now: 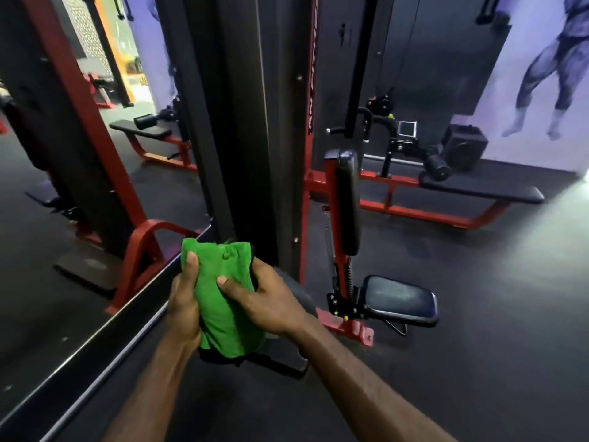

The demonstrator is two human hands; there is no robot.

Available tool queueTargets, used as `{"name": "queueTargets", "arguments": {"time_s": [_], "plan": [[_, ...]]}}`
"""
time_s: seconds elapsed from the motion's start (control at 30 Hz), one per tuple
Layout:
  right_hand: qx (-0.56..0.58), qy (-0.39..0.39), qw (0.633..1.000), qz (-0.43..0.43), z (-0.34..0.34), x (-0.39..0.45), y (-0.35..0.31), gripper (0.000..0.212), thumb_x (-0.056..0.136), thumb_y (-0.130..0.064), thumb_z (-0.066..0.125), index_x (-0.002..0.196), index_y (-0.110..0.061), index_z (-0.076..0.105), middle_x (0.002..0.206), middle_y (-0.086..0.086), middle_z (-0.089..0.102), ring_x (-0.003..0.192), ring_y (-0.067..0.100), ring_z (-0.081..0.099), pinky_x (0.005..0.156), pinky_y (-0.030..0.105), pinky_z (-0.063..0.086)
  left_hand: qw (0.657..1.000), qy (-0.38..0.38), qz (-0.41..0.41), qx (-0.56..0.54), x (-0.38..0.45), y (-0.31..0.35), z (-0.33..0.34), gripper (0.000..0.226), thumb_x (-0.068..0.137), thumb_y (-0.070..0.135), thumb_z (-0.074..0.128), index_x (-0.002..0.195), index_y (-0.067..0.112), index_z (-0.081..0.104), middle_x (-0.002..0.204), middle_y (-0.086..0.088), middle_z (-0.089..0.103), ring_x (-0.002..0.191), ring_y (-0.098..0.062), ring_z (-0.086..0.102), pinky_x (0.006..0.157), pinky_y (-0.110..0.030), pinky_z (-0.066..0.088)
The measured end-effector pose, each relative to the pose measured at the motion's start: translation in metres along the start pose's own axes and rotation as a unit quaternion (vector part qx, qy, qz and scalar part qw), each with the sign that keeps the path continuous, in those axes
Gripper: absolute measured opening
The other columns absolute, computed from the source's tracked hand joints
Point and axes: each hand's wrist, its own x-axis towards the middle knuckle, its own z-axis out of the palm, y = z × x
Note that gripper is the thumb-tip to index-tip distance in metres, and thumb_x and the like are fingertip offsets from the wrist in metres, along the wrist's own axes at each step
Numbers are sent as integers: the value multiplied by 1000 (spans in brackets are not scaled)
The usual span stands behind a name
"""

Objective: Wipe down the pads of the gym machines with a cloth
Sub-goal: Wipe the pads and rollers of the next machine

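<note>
Both hands hold a green cloth (223, 295) in front of the person, low in the middle of the view. The left hand (183, 309) grips its left side with the thumb pressed on top, and the right hand (266, 301) grips its right side, thumb on the front; the fingers of both hands are curled round the cloth, which is bunched up into a thick fold. The cloth is not touching any pad right now, so it looks like the person is folding it or getting it ready. Just to the right stands a red machine with a tall back pad (348, 199) and a small seat pad (402, 299) below it. Farther back there is a long bench (484, 190) and another bench (140, 127) on the left. I cannot tell if any pad is wiped already, because they are all dark and shiny. There is no bucket, box or bottle in view.
</note>
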Motion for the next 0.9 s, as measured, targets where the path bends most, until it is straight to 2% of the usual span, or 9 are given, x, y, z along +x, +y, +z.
{"name": "queueTargets", "arguments": {"time_s": [0.07, 0.2, 0.37, 0.43, 0.5, 0.6, 0.7, 0.8, 0.9], "plan": [[-39, 14, 999, -14, -7, -2, -1, 41, 92, -45, 68, 128, -27, 65, 117, -9, 76, 108, 3, 70, 99, 40, 57, 998, 47, 35, 10, 2, -4, 12, 77, 74, 77, 72, 108, 8, 75, 109, -23, 72, 94, -31, 71, 87, -43, 59], [-45, 21, 998, -25, -28, -2, -2, 39, 89, -50, 70, 121, -27, 70, 109, -12, 78, 102, 2, 72, 94, 38, 59, 972, 152, 156, 92, -5, -3, 47, 50, 95, 56, 54, 84, 8, 67, 69, 3, 72, 63, -9, 67, 59, -22, 56], [20, -48, 998, -41, -58, -7, -5, 36, 88, -48, 72, 117, -26, 73, 107, -12, 78, 100, 1, 73, 94, 39, 60, 907, 290, 267, 150, -18, -15, 76, 60, 86, 69, 61, 77, 10, 67, 68, 6, 69, 64, -12, 63, 61, -29, 52], [63, -53, 996, -41, -73, -10, -5, 31, 88, -43, 74, 112, -22, 75, 104, -7, 79, 98, 7, 75, 91, 42, 61, 878, 326, 299, 182, -23, -22, 90, 69, 84, 75, 62, 81, 7, 68, 72, -4, 68, 68, -18, 64, 64, -38, 54], [148, -51, 987, -30, -91, -13, -3, 29, 87, -35, 75, 108, -15, 77, 100, 0, 80, 96, 15, 76, 88, 41, 62, 859, 328, 324, 222, -30, -25, 115, 74, 85, 75, 63, 89, 1, 72, 75, -9, 69, 70, -18, 64, 65, -44, 55], [240, -34, 970, -22, -128, -13, 7, 31, 84, -30, 71, 103, -6, 77, 95, 4, 79, 90, 16, 74, 81, 34, 59, 849, 305, 318, 291, -34, -35, 160, 56, 87, 68, 61, 80, 13, 72, 70, 10, 72, 65, -3, 65, 61, -28, 53], [250, 10, 968, -21, -171, -6, 22, 31, 82, -29, 68, 100, -6, 77, 94, 5, 78, 87, 13, 70, 79, 31, 57, 843, 273, 293, 360, -26, -53, 209, 47, 84, 70, 58, 86, 25, 71, 78, 16, 73, 77, -4, 71, 71, -26, 54], [243, 46, 969, -7, -212, 2, 39, 32, 82, -32, 70, 104, -9, 78, 101, 7, 80, 95, 18, 73, 89, 41, 59, 855, 237, 274, 372, -4, -72, 242, 46, 84, 71, 56, 102, 30, 68, 91, 20, 71, 90, -1, 70, 82, -21, 53], [221, 79, 972, -3, -256, 3, 59, 30, 91, -33, 74, 111, -12, 78, 106, 5, 80, 105, 24, 75, 97, 47, 58, 874, 199, 255, 364, 20, -100, 271, 44, 89, 66, 54, 105, 26, 65, 93, 16, 72, 90, -1, 69, 84, -32, 55]]}}
